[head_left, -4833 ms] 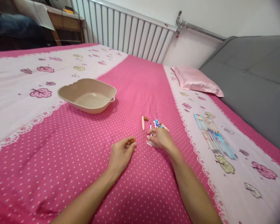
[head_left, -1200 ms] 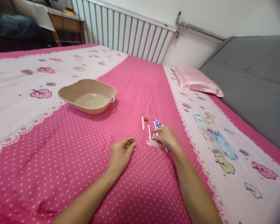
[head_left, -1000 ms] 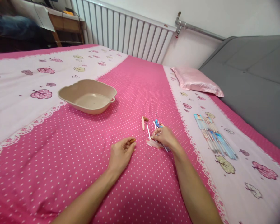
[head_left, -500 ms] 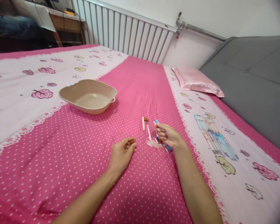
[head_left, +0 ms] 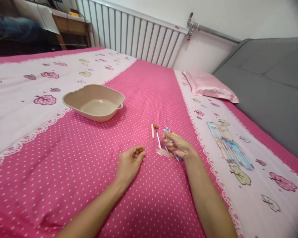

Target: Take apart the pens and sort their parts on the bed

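Observation:
My left hand (head_left: 129, 162) rests on the pink dotted sheet, thumb and fingers closed around a small amber-brown piece (head_left: 141, 150) whose kind I cannot make out. Up and to the right, my right hand (head_left: 175, 142) is curled in a pinch above a small pile of pens and pen parts (head_left: 167, 153). Its fingers hide whatever may be between them. A blue tip (head_left: 167, 128) shows just beyond those fingers. Left of this hand lie a pale pink pen-like stick (head_left: 152, 131), a small brown piece (head_left: 156, 126) and a thin white stick (head_left: 158, 139).
A beige plastic basin (head_left: 94, 115) stands on the bed to the left. Several pens in clear packs (head_left: 229, 145) lie on the right, below a pink pillow (head_left: 210, 86). A grey headboard (head_left: 265, 76) and a white radiator (head_left: 134, 31) border the bed. A person's leg (head_left: 17, 28) shows far left.
My right hand has shifted slightly left, its fingers more curled over the pile. My left hand stays in place with the brown piece.

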`<move>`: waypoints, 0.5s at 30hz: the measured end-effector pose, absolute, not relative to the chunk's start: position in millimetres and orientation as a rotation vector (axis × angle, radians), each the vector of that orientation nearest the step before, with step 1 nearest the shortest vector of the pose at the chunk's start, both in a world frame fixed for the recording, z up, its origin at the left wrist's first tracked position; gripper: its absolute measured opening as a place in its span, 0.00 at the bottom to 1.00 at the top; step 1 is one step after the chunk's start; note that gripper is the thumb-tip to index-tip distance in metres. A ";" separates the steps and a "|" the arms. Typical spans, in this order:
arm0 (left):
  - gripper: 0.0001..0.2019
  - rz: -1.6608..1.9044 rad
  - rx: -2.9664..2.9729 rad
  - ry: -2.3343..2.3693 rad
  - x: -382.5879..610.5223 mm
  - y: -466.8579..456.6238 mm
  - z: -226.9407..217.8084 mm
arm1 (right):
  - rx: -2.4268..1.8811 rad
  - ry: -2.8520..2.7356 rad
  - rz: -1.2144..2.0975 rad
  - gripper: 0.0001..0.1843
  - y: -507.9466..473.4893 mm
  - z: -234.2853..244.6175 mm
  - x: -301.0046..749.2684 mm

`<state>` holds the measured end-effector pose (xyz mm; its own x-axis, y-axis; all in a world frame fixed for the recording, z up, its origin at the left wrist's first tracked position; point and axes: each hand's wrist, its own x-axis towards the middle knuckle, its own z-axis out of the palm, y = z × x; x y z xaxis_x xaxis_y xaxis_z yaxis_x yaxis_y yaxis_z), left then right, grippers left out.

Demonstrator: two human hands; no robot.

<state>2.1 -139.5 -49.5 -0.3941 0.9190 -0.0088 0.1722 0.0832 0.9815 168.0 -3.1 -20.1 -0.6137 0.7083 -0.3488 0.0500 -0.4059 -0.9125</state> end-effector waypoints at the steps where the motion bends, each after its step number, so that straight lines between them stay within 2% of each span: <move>1: 0.16 1.364 1.096 1.672 1.9 -139.7 -49.5 | -1.029 -1.311 2.082 0.21 -2.9 -18.7 167.6; 7: 0.16 1.372 1.110 1.663 1.2 -140.0 -50.6 | -1.250 -1.564 1.821 0.26 -4.4 -24.4 164.2; 12: 0.16 1.362 1.106 1.673 1.2 -139.5 -49.5 | -1.280 -1.804 1.720 0.16 -7.6 -26.6 163.6; 15: 0.16 1.347 1.102 1.681 1.3 -139.9 -47.5 | -1.300 -1.954 1.602 0.16 -8.4 -22.6 165.2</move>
